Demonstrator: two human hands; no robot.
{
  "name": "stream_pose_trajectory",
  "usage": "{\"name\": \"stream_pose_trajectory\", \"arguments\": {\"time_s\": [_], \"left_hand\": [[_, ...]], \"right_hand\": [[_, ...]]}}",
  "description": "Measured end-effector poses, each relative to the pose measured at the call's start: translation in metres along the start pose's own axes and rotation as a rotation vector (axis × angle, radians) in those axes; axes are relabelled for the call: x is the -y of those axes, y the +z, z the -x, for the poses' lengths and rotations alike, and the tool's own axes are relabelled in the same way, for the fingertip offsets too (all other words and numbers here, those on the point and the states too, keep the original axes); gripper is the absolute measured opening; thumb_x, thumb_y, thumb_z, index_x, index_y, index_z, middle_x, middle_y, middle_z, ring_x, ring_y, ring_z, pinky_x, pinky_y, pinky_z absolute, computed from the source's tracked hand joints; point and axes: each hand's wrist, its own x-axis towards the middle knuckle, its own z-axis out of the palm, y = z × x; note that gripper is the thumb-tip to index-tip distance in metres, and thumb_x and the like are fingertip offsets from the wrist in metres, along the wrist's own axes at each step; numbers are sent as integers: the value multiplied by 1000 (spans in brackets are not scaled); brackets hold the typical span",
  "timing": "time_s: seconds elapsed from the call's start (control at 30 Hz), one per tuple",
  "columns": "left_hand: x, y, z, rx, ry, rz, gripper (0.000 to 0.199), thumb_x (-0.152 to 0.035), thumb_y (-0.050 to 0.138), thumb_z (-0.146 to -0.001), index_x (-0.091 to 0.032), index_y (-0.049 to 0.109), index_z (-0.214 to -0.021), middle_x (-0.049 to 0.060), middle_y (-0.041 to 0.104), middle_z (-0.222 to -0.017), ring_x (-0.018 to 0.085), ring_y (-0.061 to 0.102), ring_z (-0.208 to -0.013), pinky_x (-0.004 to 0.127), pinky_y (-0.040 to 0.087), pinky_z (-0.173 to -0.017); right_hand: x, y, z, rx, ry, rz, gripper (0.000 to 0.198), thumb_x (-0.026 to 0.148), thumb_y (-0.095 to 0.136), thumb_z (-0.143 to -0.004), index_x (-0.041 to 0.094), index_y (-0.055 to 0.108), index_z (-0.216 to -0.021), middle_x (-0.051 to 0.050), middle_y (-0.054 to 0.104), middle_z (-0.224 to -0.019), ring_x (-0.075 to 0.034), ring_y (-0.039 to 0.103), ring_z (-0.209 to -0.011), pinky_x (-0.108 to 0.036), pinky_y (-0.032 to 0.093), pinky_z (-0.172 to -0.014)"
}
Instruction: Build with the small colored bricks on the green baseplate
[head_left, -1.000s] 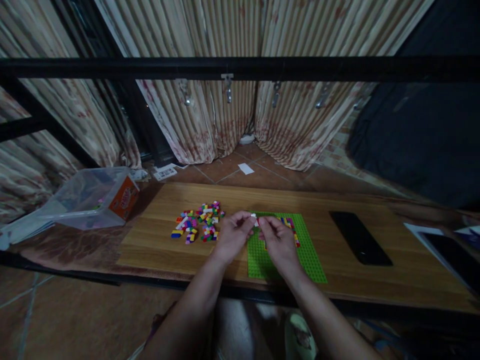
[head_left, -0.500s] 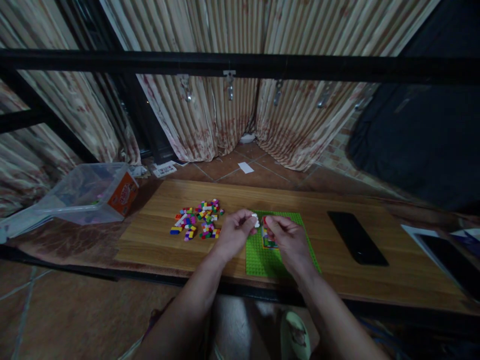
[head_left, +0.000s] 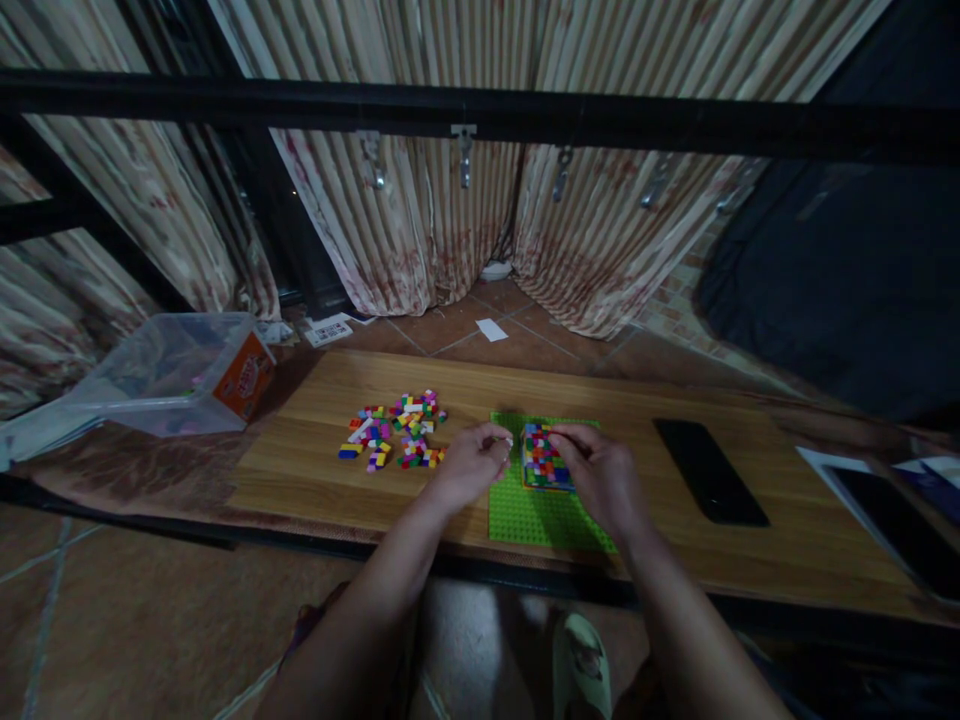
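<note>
A green studded baseplate (head_left: 517,515) lies on the wooden board, bearing a low block of many-coloured toy bricks (head_left: 541,458). My left hand (head_left: 469,465) is closed over the plate's left part, with a bit of a white brick (head_left: 510,443) showing at its fingertips. My right hand (head_left: 604,475) pinches at the block's far right, where a small red brick (head_left: 553,433) shows at its fingertips. The fingers partly hide that brick and the block's right side. Several loose toy bricks (head_left: 412,425) lie in a pile left of the plate.
The wooden board (head_left: 300,490) carries a black phone-like slab (head_left: 709,470) on the right. A clear plastic box (head_left: 180,400) with an orange label stands at far left. White paper and a dark flat device (head_left: 900,520) lie at the right edge. Curtains (head_left: 450,230) hang behind.
My right hand has moved right and drawn back from the block's left corner, so more of its coloured top shows. The white brick in my left hand is more hidden. The view has shifted slightly.
</note>
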Motion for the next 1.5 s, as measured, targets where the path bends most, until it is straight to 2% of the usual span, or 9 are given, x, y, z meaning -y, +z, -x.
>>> {"name": "stream_pose_trajectory", "arguments": {"time_s": [0.2, 0.43, 0.77, 1.1, 1.37, 1.5], "left_hand": [[7, 1, 0, 63, 77, -141, 28, -23, 48, -83, -17, 65, -104, -5, 54, -59, 7, 47, -46, 20, 37, -48], [7, 2, 1, 76, 123, -317, 31, -30, 46, -84, -16, 68, -103, -3, 55, -59, 11, 50, -53, 22, 37, -52], [7, 3, 2, 92, 94, -329, 33, -35, 47, -85, -16, 67, -103, -3, 56, -60, 11, 49, -52, 22, 37, -50], [7, 4, 2, 62, 123, -370, 30, -30, 48, -84, -17, 68, -101, -1, 61, -62, 13, 54, -55, 23, 41, -53], [10, 3, 3, 71, 189, -401, 33, -31, 47, -86, -20, 69, -108, -2, 60, -62, 13, 54, -57, 23, 42, -55], [3, 5, 8, 73, 216, -459, 34, -29, 47, -86, -23, 68, -111, -3, 59, -60, 13, 53, -56, 22, 41, -56]], "right_hand": [[0, 2, 1, 28, -47, 59, 26, 36, 56, -84, 19, 71, -97, -7, 73, -92, -20, 67, -80, -34, 51, -78], [-1, 0, -1, 10, -79, 76, 26, 34, 55, -83, 19, 70, -97, -8, 73, -96, -21, 68, -85, -35, 51, -80], [2, -1, -1, 74, -107, 186, 23, 32, 53, -84, 19, 71, -92, -7, 71, -91, -20, 65, -81, -34, 49, -77], [-2, 1, -2, 161, -355, 434, 25, 22, 46, -89, 20, 71, -88, -7, 65, -89, -22, 58, -88, -35, 46, -82], [7, 4, -3, 178, -347, 564, 31, 18, 41, -89, 20, 71, -83, -9, 64, -88, -23, 57, -87, -34, 45, -78], [7, 4, -4, 188, -368, 581, 32, 19, 40, -90, 21, 70, -79, -9, 64, -86, -23, 56, -84, -33, 45, -75]]}}
